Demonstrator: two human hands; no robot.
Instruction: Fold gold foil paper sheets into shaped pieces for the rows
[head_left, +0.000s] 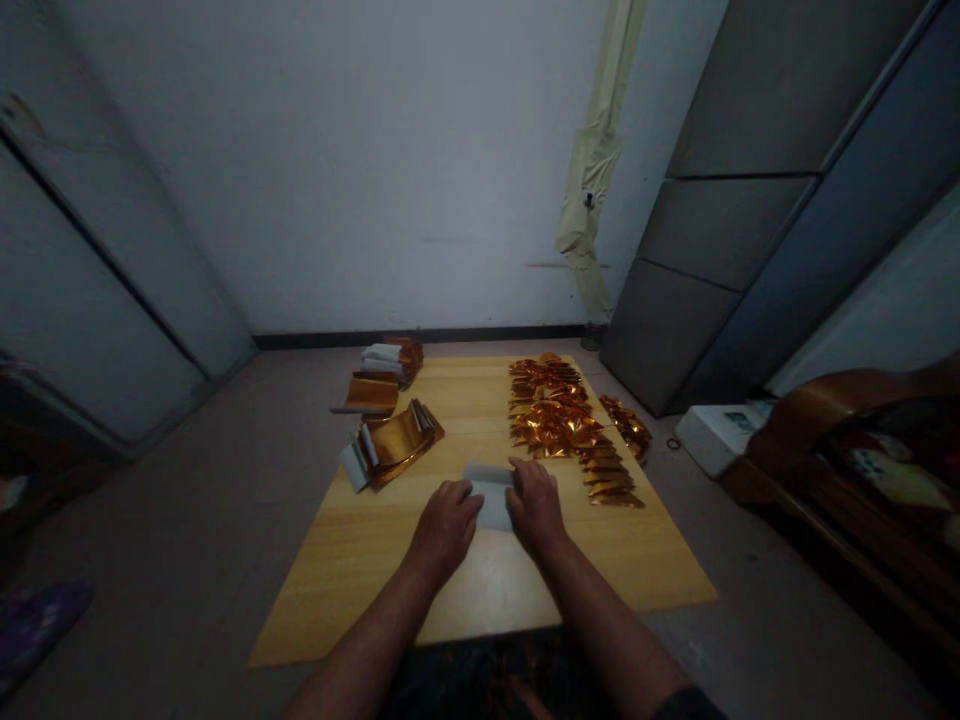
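A sheet of foil paper (494,507) lies pale side up on the wooden table, with a crease or fold across its upper part. My left hand (448,518) grips its left edge, thumb on top and fingers bent. On the opposite edge my right hand (537,500) holds the paper the same way, its index finger near the upper corner. To the left lies a loose, curled stack of gold foil sheets (401,440), some with pale backs showing. Rows of folded gold foil pieces (555,410) stand packed together on the right.
The wooden table (337,590) has more curled sheets (375,392) at its far left corner. Beyond its right edge are more folded gold pieces (628,425). A white foam box (716,438), a grey refrigerator (690,230) and carved wooden furniture (862,450) stand right.
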